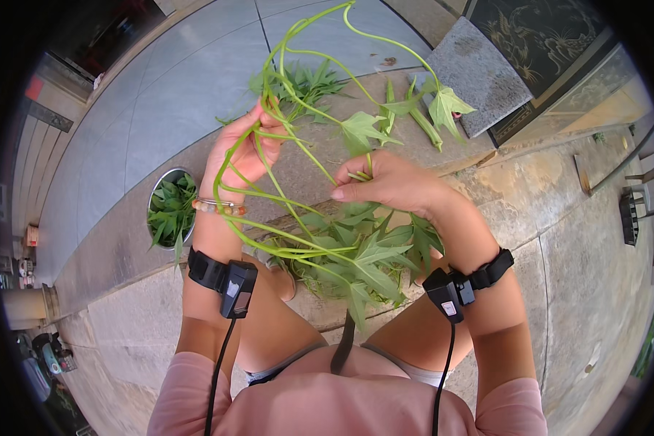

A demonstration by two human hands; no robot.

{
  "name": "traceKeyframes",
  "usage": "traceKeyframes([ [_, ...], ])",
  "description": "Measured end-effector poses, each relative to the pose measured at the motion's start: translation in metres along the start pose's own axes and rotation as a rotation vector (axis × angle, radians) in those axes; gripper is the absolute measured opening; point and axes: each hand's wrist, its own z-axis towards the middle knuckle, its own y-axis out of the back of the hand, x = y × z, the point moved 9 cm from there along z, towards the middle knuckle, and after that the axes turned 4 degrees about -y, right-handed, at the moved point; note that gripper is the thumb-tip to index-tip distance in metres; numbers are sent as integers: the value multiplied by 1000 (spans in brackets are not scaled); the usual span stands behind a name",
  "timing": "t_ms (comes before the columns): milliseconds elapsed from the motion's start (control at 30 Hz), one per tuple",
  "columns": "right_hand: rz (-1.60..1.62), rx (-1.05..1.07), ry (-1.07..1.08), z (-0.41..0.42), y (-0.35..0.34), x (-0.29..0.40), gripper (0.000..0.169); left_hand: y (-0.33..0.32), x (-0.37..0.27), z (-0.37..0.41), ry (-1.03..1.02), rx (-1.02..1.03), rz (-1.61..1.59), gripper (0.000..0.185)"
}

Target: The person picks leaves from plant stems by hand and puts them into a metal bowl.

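Long green leafy vines [283, 252] loop up and around both hands, their lobed leaves hanging on the right and below. My left hand [253, 144], with a beaded bracelet at its wrist, pinches the bundled stems at the upper centre. On the right, my right hand [379, 182] closes thumb and fingers on thinner stems of the vines, with short cut stem ends showing between the fingers. Beneath my hands, between the knees, lies a heap of leafy greens [376, 240]; what it rests on is mostly hidden.
A metal container [151, 210] of picked leaves stands at left on the stone step [125, 256]. Beyond my hands lie a pile of leaves [310, 87] and several green ridged pods [426, 129]. A grey stone slab [477, 76] is at upper right. Cables hang from both forearm devices.
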Motion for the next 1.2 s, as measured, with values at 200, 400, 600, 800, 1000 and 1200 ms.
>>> traceKeyframes([
  [200,268,45,-173,-20,11,12,18,3,-7,-9,37,18,37,18],
  [400,760,133,-154,-26,23,7,15,16,-6,-9,86,-37,29,18],
  [600,1282,189,-143,-17,24,5,19,34,-3,-5,37,-170,147,19],
  [800,1495,240,-126,-20,24,7,16,28,0,-1,-22,-235,186,15],
  [1000,1137,-52,-129,-17,29,-1,19,23,-4,-8,-24,-224,145,15],
  [1200,1022,157,-146,-13,17,-5,20,13,-5,-6,-48,-205,73,18],
])
